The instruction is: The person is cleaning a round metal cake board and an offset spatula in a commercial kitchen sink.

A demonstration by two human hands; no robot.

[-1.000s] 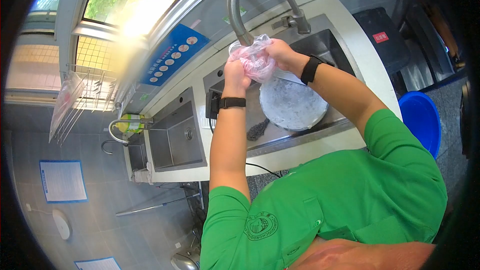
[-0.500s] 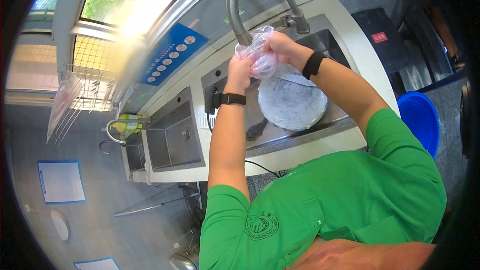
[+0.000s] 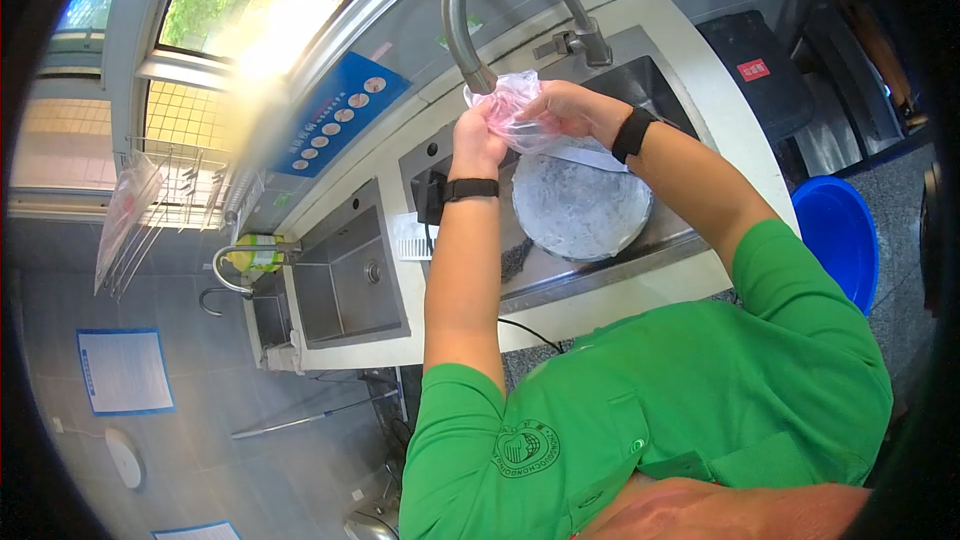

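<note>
A thin, clear pinkish plastic bag is bunched between my two hands, just below the mouth of the curved faucet. My left hand is closed on its near left side. On the other side my right hand grips it, with some fingers hidden by the plastic. Beneath the hands, a round, whitish-grey, worn slab lies over the metal sink. A flat grey strip rests across its upper edge, partly covered by my right wrist. Dark bristly material lies beside the slab.
To the left are a second sink basin and a yellow-green container by another tap. A white slotted object sits between the basins. A blue tub and a black bin stand at the right.
The bag is gathered differently, with a pinker, more crumpled part between my hands. My left hand has turned slightly, and the whole view has shifted a little.
</note>
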